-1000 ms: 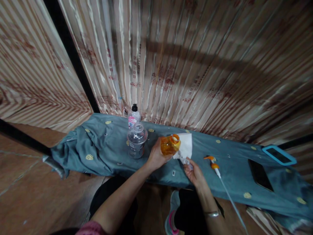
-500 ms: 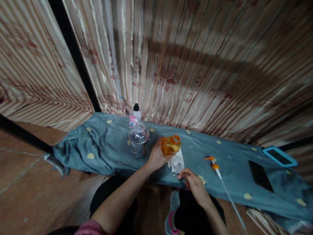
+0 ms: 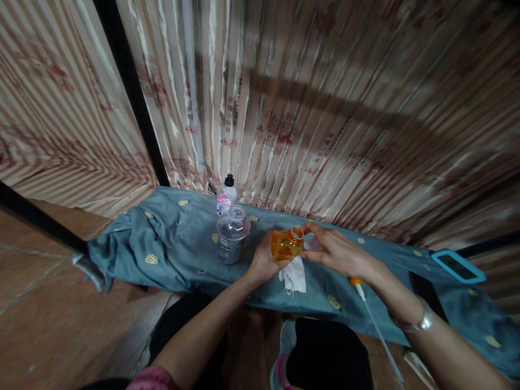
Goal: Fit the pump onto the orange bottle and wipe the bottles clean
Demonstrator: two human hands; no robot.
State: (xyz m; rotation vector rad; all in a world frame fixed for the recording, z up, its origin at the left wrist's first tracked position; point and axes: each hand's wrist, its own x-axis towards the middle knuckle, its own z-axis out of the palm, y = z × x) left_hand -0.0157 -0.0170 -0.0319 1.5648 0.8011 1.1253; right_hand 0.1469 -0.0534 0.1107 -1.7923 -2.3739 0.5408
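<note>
My left hand (image 3: 263, 261) grips a small orange see-through bottle (image 3: 284, 245), tilted with its open mouth toward the right, just above the blue-grey cloth (image 3: 170, 254). My right hand (image 3: 335, 250) has come in from the right, and its thumb and forefinger pinch the bottle's neck. A small pale thing shows under those fingers; I cannot tell what it is. A crumpled white tissue (image 3: 294, 276) lies on the cloth right below the bottle. An orange pump head with a long white tube (image 3: 358, 284) lies beside my right wrist.
A clear plastic bottle (image 3: 231, 234) and, behind it, a white bottle with a black cap (image 3: 226, 195) stand left of my hands. A dark phone (image 3: 418, 283) and a blue-cased device (image 3: 457, 265) lie at the right. Striped curtains (image 3: 325, 108) hang close behind the covered bench.
My right hand let go of the white tissue, which dropped onto the cloth, then rose from the front edge up to the orange bottle's mouth. The left hand kept the bottle.
</note>
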